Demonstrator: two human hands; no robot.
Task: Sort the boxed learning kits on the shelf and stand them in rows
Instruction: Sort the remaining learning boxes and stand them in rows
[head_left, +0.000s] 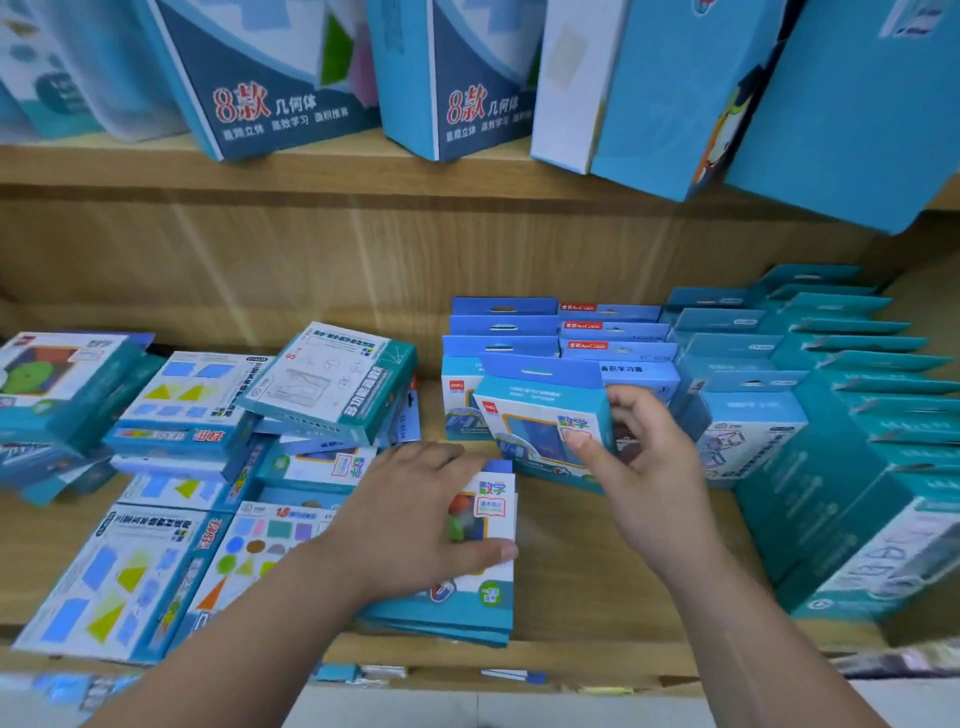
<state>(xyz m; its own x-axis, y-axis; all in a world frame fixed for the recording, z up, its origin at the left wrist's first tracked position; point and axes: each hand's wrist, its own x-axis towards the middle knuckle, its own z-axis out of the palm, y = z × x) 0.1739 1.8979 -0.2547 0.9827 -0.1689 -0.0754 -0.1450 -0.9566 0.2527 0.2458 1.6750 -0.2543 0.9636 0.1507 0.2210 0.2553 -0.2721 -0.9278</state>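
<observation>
Loose heap of kits lies flat and overlapping at the left of the shelf; a nudge could send its tilted top box sliding; left hand rests flat, fingers spread, on a flat kit; right hand pinches an upright kit, thumb in front, before the standing rows; released leaning, it may topple forward; it bears a red "deli" logo; "面积学习器" shows behind; upper boxes read "8款 几何体"

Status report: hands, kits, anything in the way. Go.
Left hand flat on the lying kit. Right hand pinches the upright kit at the front of the standing row. Loose pile at left, unsorted, apart from the row.
</observation>
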